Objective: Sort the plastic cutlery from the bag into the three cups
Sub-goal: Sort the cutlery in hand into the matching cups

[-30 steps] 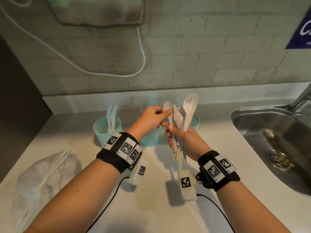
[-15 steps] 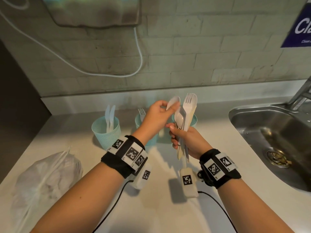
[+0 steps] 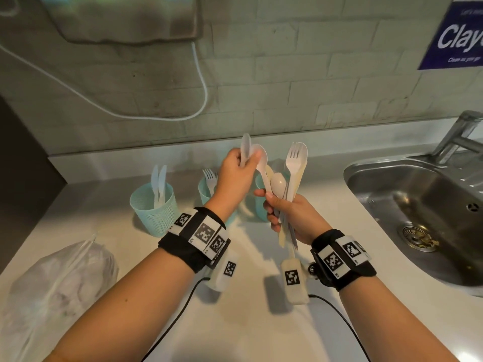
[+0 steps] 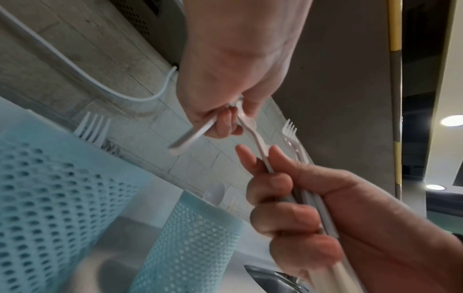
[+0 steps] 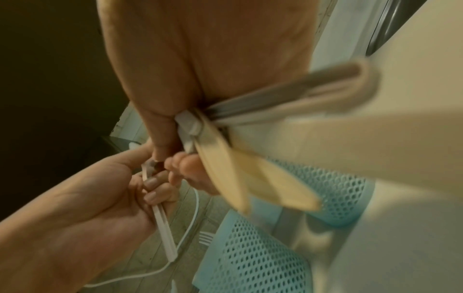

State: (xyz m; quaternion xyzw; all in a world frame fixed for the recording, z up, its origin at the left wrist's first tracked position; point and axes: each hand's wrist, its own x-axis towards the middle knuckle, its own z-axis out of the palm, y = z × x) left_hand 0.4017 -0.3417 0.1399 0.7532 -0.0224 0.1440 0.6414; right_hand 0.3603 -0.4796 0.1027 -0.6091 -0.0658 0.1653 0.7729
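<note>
The sorting is partly done. On the worktop three pale blue cups stand in a row toward the far wall: the left cup already has two knives standing in it, the middle cup shows a fork above its rim, and the right cup, mostly hidden behind the hands in the head view, shows a spoon bowl above its rim in the left wrist view. The right hand has its grip closed round a bundle of cutlery held upright just in front of the cups, with at least a fork, spoons and a cream-coloured piece in it. The left hand is also closed, pinching one spoon clear of the bundle while its thumb touches the bowl of a second spoon whose handle is in the right hand. Judging by this, the spoons are being picked out for the right cup, and the rest of the bundle is yet to be sorted. The bag lies at the near left of the worktop; whether any cutlery is left inside cannot be told.
</note>
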